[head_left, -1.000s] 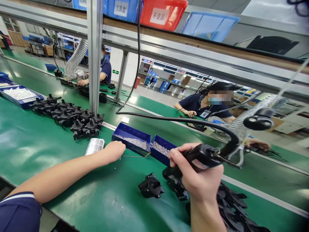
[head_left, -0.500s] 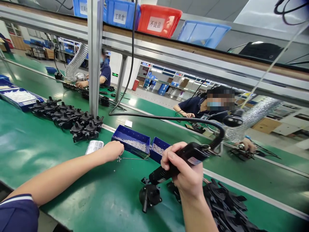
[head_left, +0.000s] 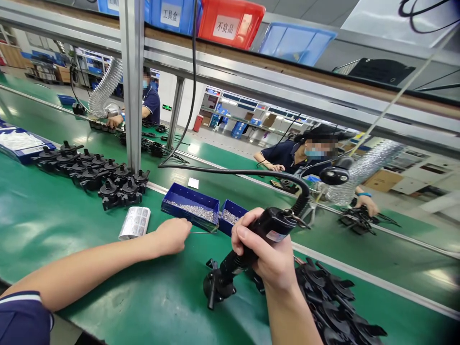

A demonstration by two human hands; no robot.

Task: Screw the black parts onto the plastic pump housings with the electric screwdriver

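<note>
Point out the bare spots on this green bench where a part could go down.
Bare mat lies left of the label roll, before the row of black parts, and below the left hand. Crowded: around the screw trays and the black pile.

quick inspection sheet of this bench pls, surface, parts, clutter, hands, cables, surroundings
surface: green bench mat, a conveyor strip behind it.
job's things: black electric screwdriver tilted, tip down on a black plastic part; two blue screw trays hold small silver screws.
clutter: roll of labels; row of black parts by the metal post; pile of black parts at right.
hands: right hand grips the screwdriver; left hand closed on the mat beside the trays, contents hidden.
cables: black cord arcs from the screwdriver up past the post.
surroundings: two other people across the line; blue and red bins on the shelf above.
</note>
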